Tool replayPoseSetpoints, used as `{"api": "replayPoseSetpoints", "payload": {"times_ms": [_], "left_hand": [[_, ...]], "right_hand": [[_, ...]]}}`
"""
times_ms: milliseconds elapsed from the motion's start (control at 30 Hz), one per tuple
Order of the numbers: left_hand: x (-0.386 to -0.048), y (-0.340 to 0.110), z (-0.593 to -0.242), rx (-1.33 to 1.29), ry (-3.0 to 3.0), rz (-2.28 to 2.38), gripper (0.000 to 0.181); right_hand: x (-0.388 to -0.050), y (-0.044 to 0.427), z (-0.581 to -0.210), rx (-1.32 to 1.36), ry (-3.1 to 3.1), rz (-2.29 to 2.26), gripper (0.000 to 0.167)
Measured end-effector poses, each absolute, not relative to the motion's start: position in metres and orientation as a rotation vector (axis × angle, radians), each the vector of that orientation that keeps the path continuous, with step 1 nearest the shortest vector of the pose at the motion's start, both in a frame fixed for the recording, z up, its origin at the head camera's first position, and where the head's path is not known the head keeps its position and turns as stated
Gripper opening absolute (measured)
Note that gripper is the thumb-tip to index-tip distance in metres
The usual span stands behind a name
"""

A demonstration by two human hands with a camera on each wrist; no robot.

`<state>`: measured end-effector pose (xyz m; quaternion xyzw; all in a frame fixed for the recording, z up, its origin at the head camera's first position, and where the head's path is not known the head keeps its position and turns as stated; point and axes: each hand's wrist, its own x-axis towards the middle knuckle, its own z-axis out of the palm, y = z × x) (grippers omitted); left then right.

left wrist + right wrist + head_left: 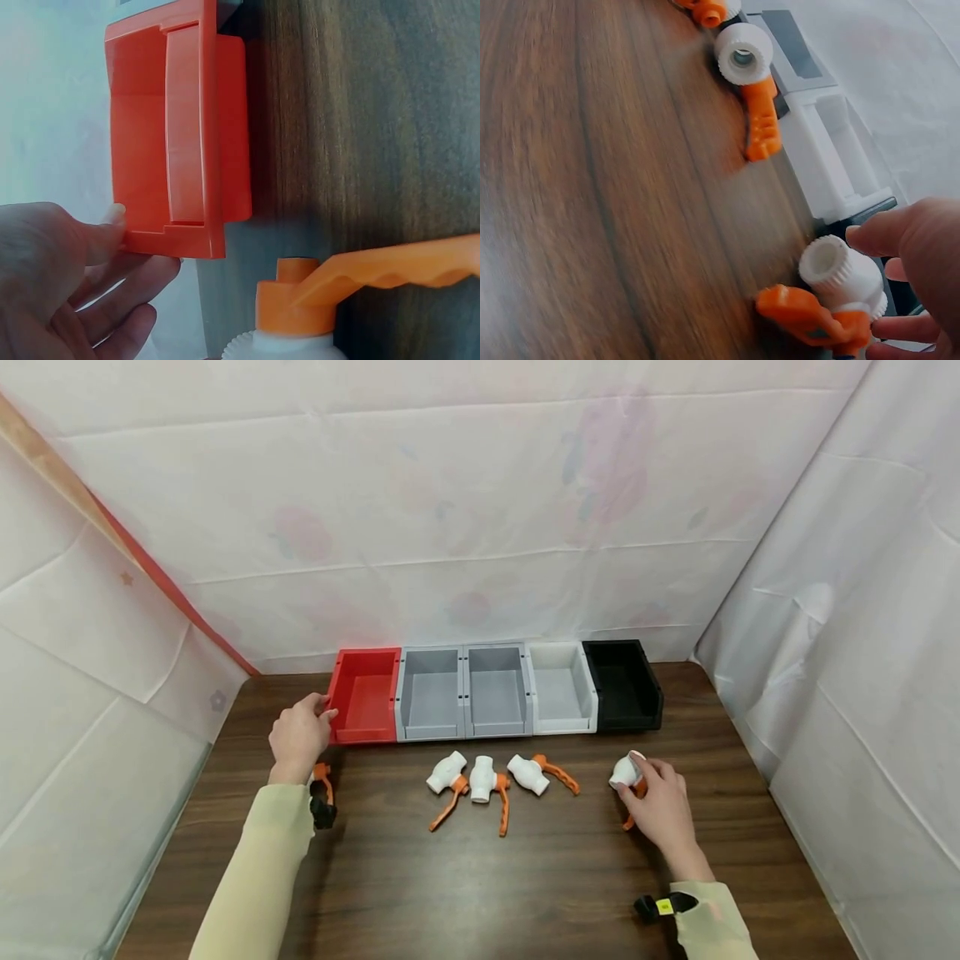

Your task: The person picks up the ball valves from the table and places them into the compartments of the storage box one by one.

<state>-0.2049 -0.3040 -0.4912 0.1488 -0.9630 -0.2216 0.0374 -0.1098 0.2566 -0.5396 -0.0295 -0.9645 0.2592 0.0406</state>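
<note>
My left hand point(298, 735) is at the left side of a red bin point(363, 742), pinching its wall between thumb and fingers, as the left wrist view shows closely. Below that hand lies a ball valve with an orange lever handle point(375, 266), partly hidden by the wrist in the head view. On the right, my right hand point(660, 806) holds a white ball valve point(626, 772) between thumb and fingers, with its orange lever point(802, 315) sticking out. The fingers hide part of this valve.
Beside the red bin stand two grey bins point(431, 733), a white bin point(564, 727) and a black bin point(628, 725) in one row. Before them lie three more ball valves point(482, 779) on the wooden table point(465, 902). White curtains hang behind and at both sides.
</note>
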Motion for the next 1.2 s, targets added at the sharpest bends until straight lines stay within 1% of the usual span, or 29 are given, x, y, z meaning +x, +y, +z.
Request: {"api": "replayPoseSetpoints", "payload": {"times_ms": [167, 433, 700, 867, 1200], "left_hand": [[-0.202, -0.303, -0.494, 0.465, -2.937, -0.676, 0.039], [-0.204, -0.303, -0.498, 0.426, -2.917, -0.653, 0.039], [-0.203, -0.303, -0.499, 0.432, -2.887, -0.648, 0.038], [-0.202, -0.302, -0.499, 0.437, -2.885, -0.658, 0.038], [-0.204, -0.302, -0.497, 0.455, -2.911, -0.688, 0.039]], "right_hand": [[-0.111, 0.251, -0.540, -0.112, -2.962, 0.810, 0.062], [-0.113, 0.249, -0.539, -0.171, -3.003, 0.822, 0.060], [-0.117, 0.247, -0.540, -0.048, -3.007, 0.786, 0.053], [-0.119, 0.248, -0.538, -0.028, -3.035, 0.797, 0.051], [-0.126, 0.252, -0.535, -0.007, -3.093, 0.816, 0.057]]}}
